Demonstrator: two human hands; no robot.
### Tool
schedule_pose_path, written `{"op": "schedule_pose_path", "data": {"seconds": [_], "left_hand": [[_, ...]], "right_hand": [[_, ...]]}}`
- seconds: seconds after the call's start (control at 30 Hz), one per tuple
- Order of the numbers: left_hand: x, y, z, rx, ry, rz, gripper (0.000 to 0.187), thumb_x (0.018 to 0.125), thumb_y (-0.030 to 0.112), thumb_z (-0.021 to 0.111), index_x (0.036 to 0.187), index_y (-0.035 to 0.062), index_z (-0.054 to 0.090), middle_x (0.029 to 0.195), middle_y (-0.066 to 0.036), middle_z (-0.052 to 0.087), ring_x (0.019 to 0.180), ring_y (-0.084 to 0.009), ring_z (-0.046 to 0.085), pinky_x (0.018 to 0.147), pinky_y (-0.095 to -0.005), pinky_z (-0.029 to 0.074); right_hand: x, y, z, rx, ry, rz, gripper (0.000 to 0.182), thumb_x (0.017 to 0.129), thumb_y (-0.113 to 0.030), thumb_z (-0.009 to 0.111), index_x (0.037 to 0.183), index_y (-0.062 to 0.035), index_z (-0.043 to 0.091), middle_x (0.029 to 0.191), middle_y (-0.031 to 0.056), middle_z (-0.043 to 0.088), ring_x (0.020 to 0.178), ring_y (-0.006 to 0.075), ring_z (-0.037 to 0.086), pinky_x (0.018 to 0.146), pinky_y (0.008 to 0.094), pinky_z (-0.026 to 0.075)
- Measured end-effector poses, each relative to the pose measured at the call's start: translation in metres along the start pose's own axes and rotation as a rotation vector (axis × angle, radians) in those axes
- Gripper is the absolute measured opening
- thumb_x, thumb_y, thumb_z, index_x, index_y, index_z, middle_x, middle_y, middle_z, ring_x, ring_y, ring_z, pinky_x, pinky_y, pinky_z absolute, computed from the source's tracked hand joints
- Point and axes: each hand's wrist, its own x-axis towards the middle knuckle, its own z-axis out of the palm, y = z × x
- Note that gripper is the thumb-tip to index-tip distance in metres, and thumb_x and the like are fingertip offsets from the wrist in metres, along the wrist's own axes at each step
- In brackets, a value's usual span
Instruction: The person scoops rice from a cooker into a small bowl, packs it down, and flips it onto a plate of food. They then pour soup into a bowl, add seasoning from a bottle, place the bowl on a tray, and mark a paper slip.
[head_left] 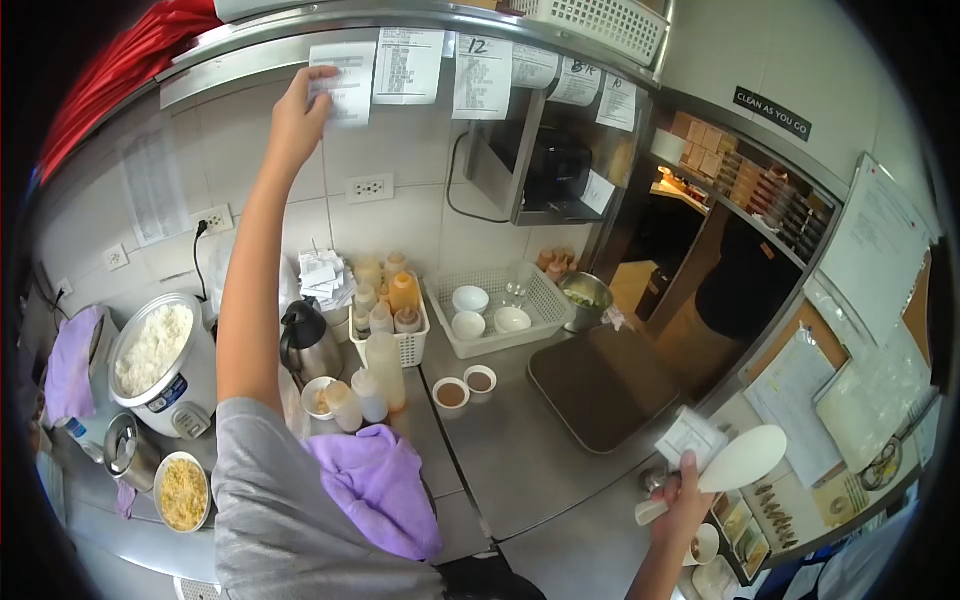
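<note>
At the upper left, my left hand [300,112] is raised to a printed order slip [347,92] on the metal rail [235,72], its thumb and fingers closed on the slip's left part. More slips, one a receipt marked 12 [483,80], hang to the right along the rail. Low on the right, my right hand [684,500] is closed round the handle of a white rice paddle [745,458]. A small white paper [690,437] lies against its fingertips, beside the paddle's blade.
A rice cooker [185,400], a steel jug [310,345], a basket of sauce bottles [402,345] and a purple cloth [375,485] stand or lie on the left. Farther right are a white basket with bowls [480,340], two sauce cups [465,393] and a dark tray [600,385]. A person [740,285] stands beyond the opening.
</note>
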Motion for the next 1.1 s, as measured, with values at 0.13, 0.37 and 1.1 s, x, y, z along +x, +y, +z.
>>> {"op": "schedule_pose_path", "data": {"seconds": [0.13, 0.37, 1.1], "left_hand": [[0.007, -0.005, 0.003, 0.068, 0.090, 0.088, 0.035, 0.083, 0.015, 0.054, 0.117, 0.0106, 0.059, 0.073, -0.011, 0.062, 0.061, -0.0166, 0.056, 0.063, -0.0322, 0.048], [0.026, 0.043, -0.005, 0.073, 0.048, -0.199, 0.050, 0.082, 0.022, 0.060, 0.130, 0.0140, 0.050, 0.088, -0.018, 0.066, 0.079, -0.0268, 0.064, 0.073, -0.0395, 0.051], [-0.529, 0.401, -0.220, -2.018, -2.543, -0.150, 0.025, 0.094, 0.010, 0.058, 0.114, -0.0041, 0.059, 0.107, -0.008, 0.066, 0.096, -0.0110, 0.061, 0.086, -0.0282, 0.049]], "right_hand": [[-0.011, 0.003, -0.008, -0.009, 0.020, 0.024, 0.029, 0.087, -0.013, 0.067, 0.108, -0.0011, 0.051, 0.060, -0.0036, 0.043, 0.039, 0.0046, 0.028, 0.035, 0.0251, 0.034], [-0.054, -0.016, -0.029, -0.098, 0.135, -0.121, 0.022, 0.088, -0.015, 0.067, 0.095, 0.0004, 0.053, 0.049, -0.0042, 0.035, 0.037, 0.0053, 0.026, 0.035, 0.0260, 0.035], [-0.604, -0.079, -0.095, -0.312, 1.211, -0.343, 0.039, 0.080, -0.011, 0.075, 0.111, 0.0072, 0.057, 0.098, 0.0131, 0.065, 0.064, 0.0117, 0.060, 0.042, 0.0237, 0.047]]}}
